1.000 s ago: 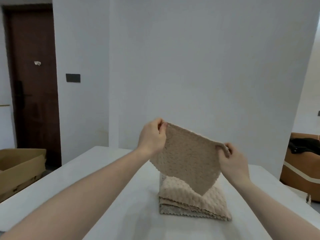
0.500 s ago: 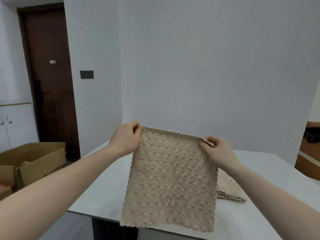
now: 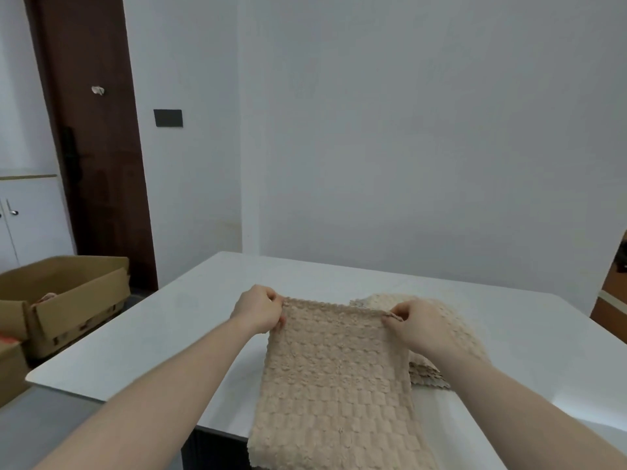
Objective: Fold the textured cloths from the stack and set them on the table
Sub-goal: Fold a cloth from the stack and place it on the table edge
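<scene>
- An open cardboard box [image 3: 68, 300] sits on the floor to my left, off the bench; its flaps are up, and something pinkish shows just over its near wall, too little of it for me to say what it is.
- A second box [image 3: 10, 364] is cut off by the left edge of the view, with a strip of red showing on it; I cannot tell what it holds.
- My left hand [image 3: 258, 312] is closed on the far left corner of the cloth [image 3: 336, 385], my fingers [image 3: 280, 322] curled tight round the edge with the fabric pinched between them and my thumb.
- My right hand [image 3: 419, 329] pinches the far right corner the same way, fingertips bunched narrow on the scalloped hem.
- Between my two hands the top edge of the cloth runs taut and about level.
- The cloth is beige and bumpy in texture; it is spread out flat in front of me, its lower part hanging past the near edge of the white bench [image 3: 169, 334].
- The stack [image 3: 437, 368] of the same cloths lies on the bench just behind and under my right hand; its wavy layered edges show beside the right side of the cloth I hold.
</scene>
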Demonstrator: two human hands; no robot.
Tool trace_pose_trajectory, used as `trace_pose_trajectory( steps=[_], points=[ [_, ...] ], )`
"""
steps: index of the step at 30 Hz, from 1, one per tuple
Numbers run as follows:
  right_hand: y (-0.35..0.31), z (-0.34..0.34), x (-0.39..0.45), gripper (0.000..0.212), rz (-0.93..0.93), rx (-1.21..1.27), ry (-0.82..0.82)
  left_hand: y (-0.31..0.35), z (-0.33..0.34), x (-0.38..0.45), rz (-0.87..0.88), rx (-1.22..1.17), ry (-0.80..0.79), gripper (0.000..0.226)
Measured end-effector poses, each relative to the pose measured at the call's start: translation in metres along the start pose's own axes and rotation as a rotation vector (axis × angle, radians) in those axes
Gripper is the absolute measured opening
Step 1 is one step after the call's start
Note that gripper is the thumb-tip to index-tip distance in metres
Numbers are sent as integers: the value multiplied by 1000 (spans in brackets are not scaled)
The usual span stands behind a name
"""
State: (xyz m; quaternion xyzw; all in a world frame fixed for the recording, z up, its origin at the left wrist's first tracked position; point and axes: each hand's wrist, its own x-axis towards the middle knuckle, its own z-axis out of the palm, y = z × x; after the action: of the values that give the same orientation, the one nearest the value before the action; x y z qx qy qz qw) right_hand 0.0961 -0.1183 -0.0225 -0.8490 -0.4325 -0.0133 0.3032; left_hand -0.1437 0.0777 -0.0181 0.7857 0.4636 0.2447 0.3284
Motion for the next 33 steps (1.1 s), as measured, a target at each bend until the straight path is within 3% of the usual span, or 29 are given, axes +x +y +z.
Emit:
trace_pose_trajectory(
  steps=[6,9,13,25,33],
  points=[
    [-3,5,15,17,-44,9,35,-6,2,8,-64,-249,58,21],
    [-4,7,11,18,-76,29,42,-18,-1,3,-71,-326,-1,13],
    [1,8,-9,21,-112,35,-26,-35,-4,-18,-54,-244,-82,10],
    [26,6,-98,30,-303,-125,-112,-71,-1,-98,121,-35,-122,13],
    [48,24,-132,26,-285,-121,-219,-83,11,-125,138,177,-151,15]
  ],
)
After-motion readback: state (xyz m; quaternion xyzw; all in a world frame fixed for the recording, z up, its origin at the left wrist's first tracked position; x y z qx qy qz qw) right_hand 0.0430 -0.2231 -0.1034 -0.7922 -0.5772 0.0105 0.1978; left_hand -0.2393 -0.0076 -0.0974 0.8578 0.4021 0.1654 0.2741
